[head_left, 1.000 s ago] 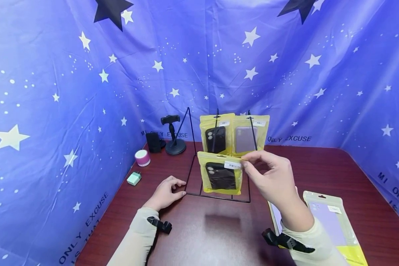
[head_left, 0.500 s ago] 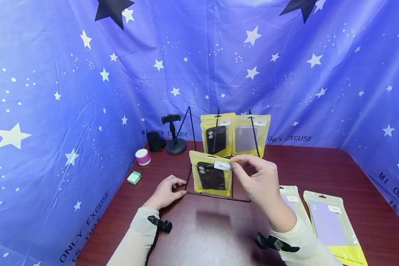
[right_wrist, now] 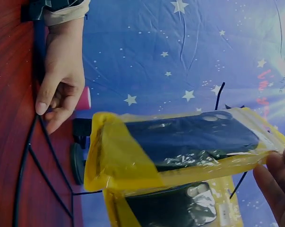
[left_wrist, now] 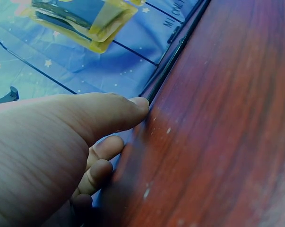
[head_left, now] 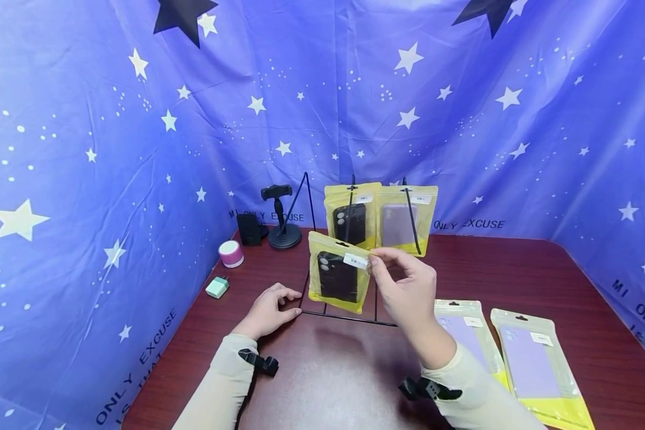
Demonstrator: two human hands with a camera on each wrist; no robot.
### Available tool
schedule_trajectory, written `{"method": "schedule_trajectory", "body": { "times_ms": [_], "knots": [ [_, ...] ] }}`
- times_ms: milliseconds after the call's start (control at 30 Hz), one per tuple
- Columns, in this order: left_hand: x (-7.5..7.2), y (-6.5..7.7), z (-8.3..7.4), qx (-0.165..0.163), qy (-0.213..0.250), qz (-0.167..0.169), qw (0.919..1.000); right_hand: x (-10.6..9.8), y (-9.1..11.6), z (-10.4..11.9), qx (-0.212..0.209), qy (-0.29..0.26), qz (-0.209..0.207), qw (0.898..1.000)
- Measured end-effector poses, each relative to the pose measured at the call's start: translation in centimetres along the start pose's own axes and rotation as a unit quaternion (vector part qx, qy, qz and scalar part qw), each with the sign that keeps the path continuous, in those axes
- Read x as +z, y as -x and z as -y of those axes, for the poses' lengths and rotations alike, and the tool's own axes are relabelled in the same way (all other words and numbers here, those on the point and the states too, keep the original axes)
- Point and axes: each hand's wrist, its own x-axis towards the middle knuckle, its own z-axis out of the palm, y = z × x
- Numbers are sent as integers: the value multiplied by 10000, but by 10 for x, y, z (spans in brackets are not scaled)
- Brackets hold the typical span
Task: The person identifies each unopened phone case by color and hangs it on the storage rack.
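My right hand (head_left: 408, 292) pinches the upper right corner of a clear-and-yellow pouch with a black phone case (head_left: 337, 278) inside. The pouch hangs tilted in front of a black wire display rack (head_left: 349, 319). My left hand (head_left: 269, 310) holds the rack's front left corner on the table, its thumb (left_wrist: 128, 111) against the wire in the left wrist view. Farther back on the rack's prongs hang another pouched black case (head_left: 358, 230) and a pouched lilac case (head_left: 393, 226). In the right wrist view the held pouch (right_wrist: 189, 142) overlaps the hanging black one.
Two pouches with lilac cases, one nearer (head_left: 532, 364) and one partly behind my right arm (head_left: 464, 334), lie at the right. Leftward stand a phone holder (head_left: 283, 237), a small black block (head_left: 248, 230), a pink-and-white cylinder (head_left: 231, 258) and a mint charger plug (head_left: 217, 288).
My right hand has moved left with the pouched black case, then slightly up, and the pouch has tilted. The left hand has stayed at the rack's corner.
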Motion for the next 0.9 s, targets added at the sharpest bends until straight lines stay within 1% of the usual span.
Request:
{"method": "schedule_trajectory", "body": {
  "times_ms": [333, 467, 633, 733, 900],
  "knots": [
    [-2, 0, -1, 6, -73, 31, 10000, 2, -3, -18, 342, -359, -149, 9987],
    [-1, 0, -1, -25, -80, 22, 10000, 6, -5, -28, 477, -552, -212, 9971],
    [-1, 1, 0, 17, -50, -13, 10000, 10, -11, -37, 707, -735, -298, 9943],
    [0, 1, 0, 44, -52, -17, 10000, 12, -15, -39, 893, -888, -241, 9918],
    [0, 1, 0, 57, -58, -32, 10000, 11, -17, -45, 1053, -1099, -55, 9883]
  ]
}}
